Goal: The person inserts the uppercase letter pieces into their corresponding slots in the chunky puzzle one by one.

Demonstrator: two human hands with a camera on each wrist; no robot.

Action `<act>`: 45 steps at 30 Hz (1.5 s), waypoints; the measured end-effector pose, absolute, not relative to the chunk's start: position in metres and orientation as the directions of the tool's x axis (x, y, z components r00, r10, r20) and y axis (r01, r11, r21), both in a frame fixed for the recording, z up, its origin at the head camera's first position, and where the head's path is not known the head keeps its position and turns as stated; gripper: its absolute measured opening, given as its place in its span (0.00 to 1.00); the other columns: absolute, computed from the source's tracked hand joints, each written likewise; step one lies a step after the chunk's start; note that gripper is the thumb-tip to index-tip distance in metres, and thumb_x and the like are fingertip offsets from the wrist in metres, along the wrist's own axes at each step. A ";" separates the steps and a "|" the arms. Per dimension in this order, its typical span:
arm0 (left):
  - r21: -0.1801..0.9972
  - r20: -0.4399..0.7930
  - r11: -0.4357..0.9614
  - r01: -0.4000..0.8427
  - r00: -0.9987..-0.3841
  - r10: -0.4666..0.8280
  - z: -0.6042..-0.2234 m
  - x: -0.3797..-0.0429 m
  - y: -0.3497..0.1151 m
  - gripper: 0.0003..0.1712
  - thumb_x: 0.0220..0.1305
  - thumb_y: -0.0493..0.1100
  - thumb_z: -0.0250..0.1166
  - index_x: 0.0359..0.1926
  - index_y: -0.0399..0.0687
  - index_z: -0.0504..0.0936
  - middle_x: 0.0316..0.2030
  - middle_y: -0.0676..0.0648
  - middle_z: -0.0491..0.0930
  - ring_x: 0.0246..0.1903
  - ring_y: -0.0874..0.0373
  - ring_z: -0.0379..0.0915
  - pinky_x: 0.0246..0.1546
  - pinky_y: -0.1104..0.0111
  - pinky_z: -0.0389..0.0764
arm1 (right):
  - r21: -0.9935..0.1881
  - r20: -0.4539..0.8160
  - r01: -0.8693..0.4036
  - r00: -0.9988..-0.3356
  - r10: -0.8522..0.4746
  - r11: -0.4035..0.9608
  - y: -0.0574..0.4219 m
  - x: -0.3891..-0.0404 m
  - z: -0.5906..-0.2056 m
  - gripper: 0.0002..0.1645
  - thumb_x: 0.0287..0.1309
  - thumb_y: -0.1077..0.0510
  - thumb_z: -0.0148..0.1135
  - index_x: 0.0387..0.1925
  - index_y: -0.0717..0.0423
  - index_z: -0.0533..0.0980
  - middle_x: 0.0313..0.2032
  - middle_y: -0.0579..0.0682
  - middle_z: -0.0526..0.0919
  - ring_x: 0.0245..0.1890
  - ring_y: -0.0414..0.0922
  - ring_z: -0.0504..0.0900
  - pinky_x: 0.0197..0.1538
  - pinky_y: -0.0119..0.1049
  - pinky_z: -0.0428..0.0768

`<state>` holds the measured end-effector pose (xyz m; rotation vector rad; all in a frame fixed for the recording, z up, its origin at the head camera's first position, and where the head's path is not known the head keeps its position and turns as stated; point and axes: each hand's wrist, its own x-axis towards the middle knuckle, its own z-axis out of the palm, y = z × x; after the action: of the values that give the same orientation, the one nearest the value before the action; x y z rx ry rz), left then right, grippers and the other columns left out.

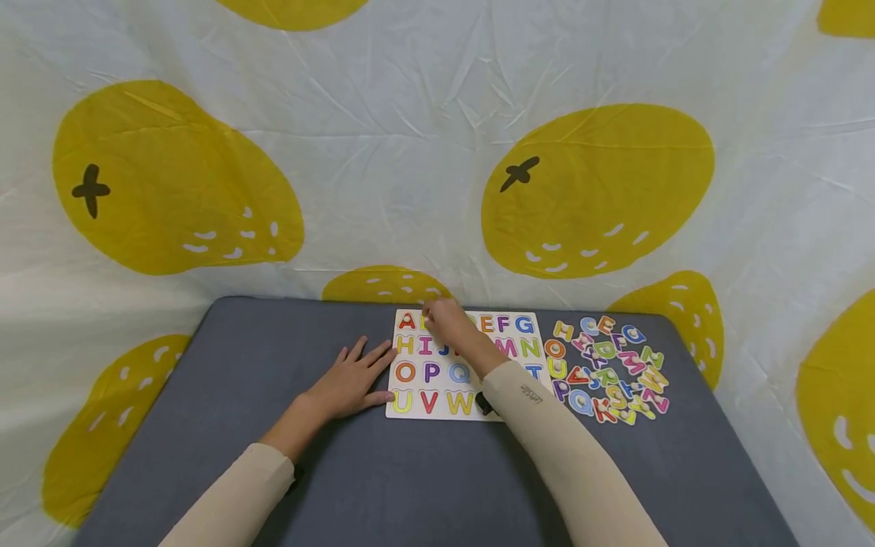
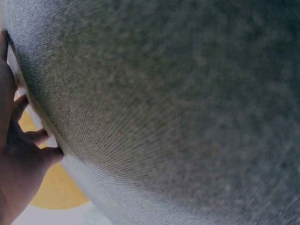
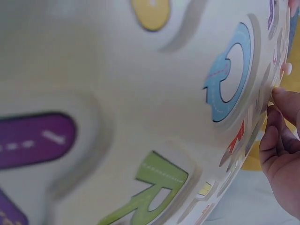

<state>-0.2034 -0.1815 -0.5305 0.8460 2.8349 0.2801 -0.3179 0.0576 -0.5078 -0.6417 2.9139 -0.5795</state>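
A white alphabet puzzle board [image 1: 444, 415] with coloured letters lies on the grey table. My left hand [image 1: 350, 384] rests palm down on the table at its left, fingers spread, thumb and fingertips right at the board's edge. In the top row, my right hand [image 1: 447, 323] is over the place just right of the red letter A [image 1: 406, 322]. In the right wrist view, my right thumb and fingers [image 3: 280, 96] pinch a small letter piece low against the board; the hand mostly hides it. A pale knob [image 3: 287, 69] stands up close to them.
Loose letter pieces [image 1: 632, 363] lie in a scattered heap just right of the board, some overlapping. The grey table [image 1: 424, 486] extends in front and to the left. A white cloth [image 1: 396, 152] with yellow fruit prints hangs behind the table's far edge.
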 end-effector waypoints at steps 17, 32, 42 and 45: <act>0.234 -0.104 0.818 0.526 -0.823 0.559 -0.527 -0.203 -0.181 0.51 0.69 0.73 0.58 0.83 0.55 0.54 0.82 0.46 0.53 0.79 0.29 0.44 0.70 0.30 0.56 | -0.579 0.075 -0.347 -0.924 -0.375 0.738 0.143 -0.288 -0.481 0.13 0.69 0.60 0.66 0.52 0.60 0.83 0.39 0.50 0.85 0.38 0.46 0.79 0.44 0.40 0.79; 0.241 -0.115 0.815 0.527 -0.818 0.563 -0.523 -0.203 -0.180 0.51 0.70 0.72 0.57 0.83 0.55 0.53 0.82 0.46 0.53 0.79 0.29 0.44 0.70 0.30 0.56 | -0.545 0.115 -0.206 -0.979 -0.171 0.812 0.284 -0.270 -0.488 0.13 0.69 0.59 0.67 0.51 0.63 0.82 0.37 0.56 0.85 0.35 0.49 0.79 0.39 0.40 0.78; 0.234 -0.135 0.828 0.510 -0.826 0.547 -0.519 -0.201 -0.181 0.50 0.69 0.71 0.59 0.83 0.55 0.55 0.82 0.46 0.53 0.79 0.28 0.45 0.70 0.30 0.56 | -0.499 0.111 -0.131 -0.990 -0.086 0.856 0.339 -0.271 -0.500 0.14 0.68 0.61 0.67 0.51 0.66 0.81 0.38 0.59 0.84 0.38 0.54 0.81 0.42 0.47 0.78; 0.237 -0.137 0.826 0.511 -0.824 0.549 -0.521 -0.201 -0.179 0.51 0.69 0.72 0.58 0.83 0.55 0.54 0.82 0.47 0.53 0.79 0.29 0.44 0.71 0.30 0.55 | -0.485 0.109 -0.114 -0.992 -0.069 0.867 0.347 -0.273 -0.501 0.14 0.67 0.61 0.67 0.49 0.67 0.81 0.37 0.61 0.83 0.39 0.57 0.80 0.45 0.53 0.78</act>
<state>-0.2013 -0.1793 -0.5208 0.8245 2.8089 0.2823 -0.2735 0.3473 -0.5012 -0.1528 3.1202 -0.8192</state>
